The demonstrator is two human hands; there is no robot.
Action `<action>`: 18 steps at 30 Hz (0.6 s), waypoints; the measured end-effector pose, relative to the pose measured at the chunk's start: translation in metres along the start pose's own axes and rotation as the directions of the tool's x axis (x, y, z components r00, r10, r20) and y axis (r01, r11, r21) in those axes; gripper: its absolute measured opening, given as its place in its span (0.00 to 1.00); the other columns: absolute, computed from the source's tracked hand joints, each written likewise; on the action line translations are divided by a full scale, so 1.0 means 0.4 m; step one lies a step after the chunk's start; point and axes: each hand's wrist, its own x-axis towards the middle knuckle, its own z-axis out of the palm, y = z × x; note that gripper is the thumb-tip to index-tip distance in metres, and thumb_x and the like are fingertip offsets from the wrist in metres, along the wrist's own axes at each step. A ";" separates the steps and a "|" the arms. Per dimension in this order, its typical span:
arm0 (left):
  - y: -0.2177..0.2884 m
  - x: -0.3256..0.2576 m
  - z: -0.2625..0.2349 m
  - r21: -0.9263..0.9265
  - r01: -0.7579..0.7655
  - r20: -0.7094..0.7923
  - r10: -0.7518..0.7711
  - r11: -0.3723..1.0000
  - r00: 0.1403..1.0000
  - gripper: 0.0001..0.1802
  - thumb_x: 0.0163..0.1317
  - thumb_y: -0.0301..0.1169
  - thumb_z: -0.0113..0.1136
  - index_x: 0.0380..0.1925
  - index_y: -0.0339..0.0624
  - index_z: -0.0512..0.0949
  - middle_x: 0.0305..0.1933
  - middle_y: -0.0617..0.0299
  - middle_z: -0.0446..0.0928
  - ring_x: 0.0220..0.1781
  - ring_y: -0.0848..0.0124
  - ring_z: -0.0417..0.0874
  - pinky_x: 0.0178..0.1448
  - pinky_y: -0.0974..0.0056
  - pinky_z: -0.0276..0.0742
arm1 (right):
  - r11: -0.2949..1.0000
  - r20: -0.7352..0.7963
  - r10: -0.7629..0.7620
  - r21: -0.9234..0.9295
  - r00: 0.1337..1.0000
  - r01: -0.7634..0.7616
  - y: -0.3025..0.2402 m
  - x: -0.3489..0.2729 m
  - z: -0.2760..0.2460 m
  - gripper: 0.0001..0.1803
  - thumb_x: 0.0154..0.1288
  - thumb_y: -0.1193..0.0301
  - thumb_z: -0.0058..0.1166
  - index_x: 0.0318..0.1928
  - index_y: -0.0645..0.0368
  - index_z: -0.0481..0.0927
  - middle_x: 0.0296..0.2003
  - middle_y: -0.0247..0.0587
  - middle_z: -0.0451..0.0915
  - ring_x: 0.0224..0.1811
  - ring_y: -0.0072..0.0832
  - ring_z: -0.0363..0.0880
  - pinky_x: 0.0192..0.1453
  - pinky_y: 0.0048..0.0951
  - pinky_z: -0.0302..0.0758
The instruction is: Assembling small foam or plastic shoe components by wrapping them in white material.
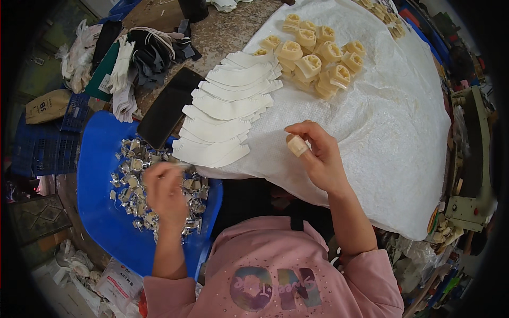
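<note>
My left hand (166,193) is over a blue plastic bin (98,151) filled with small shiny metal-and-beige pieces (135,180). Motion smears its fingers, and a pale streak shows at their tips, too blurred to name. Above the near edge of a white woven sheet, my right hand (321,159) has its thumb and index finger apart, with nothing visible between them. A beige wrap, like a bandage, covers the thumb. Between the hands and farther off lies an overlapping row of curved white strips (217,130).
A heap of cream rolled pieces (318,58) sits on the white woven sheet (392,143). Beside the strips lies a flat black slab (169,108). Gloves and dark cloths (146,53) are piled at the far left. A green machine (472,159) stands at the right edge.
</note>
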 end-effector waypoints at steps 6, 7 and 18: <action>-0.125 -0.062 -0.179 0.654 0.174 -0.082 -0.160 0.736 0.984 0.13 0.54 0.15 0.55 0.38 0.40 0.80 0.48 0.56 0.72 0.46 0.59 0.73 0.48 0.59 0.71 | 0.968 0.111 -0.106 -0.217 0.988 0.128 -0.013 0.049 0.035 0.11 0.56 0.79 0.54 0.41 0.62 0.77 0.30 0.44 0.73 0.35 0.37 0.72 0.40 0.33 0.70; -0.114 -0.053 -0.178 0.657 0.178 -0.085 -0.162 0.733 0.983 0.13 0.54 0.15 0.55 0.38 0.40 0.80 0.48 0.56 0.72 0.46 0.59 0.73 0.48 0.59 0.71 | 0.962 0.118 -0.105 -0.238 0.987 0.131 -0.011 0.055 0.041 0.10 0.56 0.79 0.54 0.41 0.62 0.77 0.30 0.44 0.73 0.37 0.38 0.72 0.41 0.35 0.70; -0.004 0.051 0.046 -0.273 0.549 0.156 -0.527 0.790 0.836 0.17 0.61 0.23 0.51 0.51 0.36 0.72 0.42 0.54 0.75 0.40 0.67 0.77 0.44 0.66 0.73 | 0.874 0.239 -0.267 -0.348 0.934 0.339 -0.026 0.094 0.147 0.11 0.51 0.78 0.56 0.39 0.62 0.77 0.35 0.45 0.74 0.41 0.44 0.69 0.46 0.39 0.67</action>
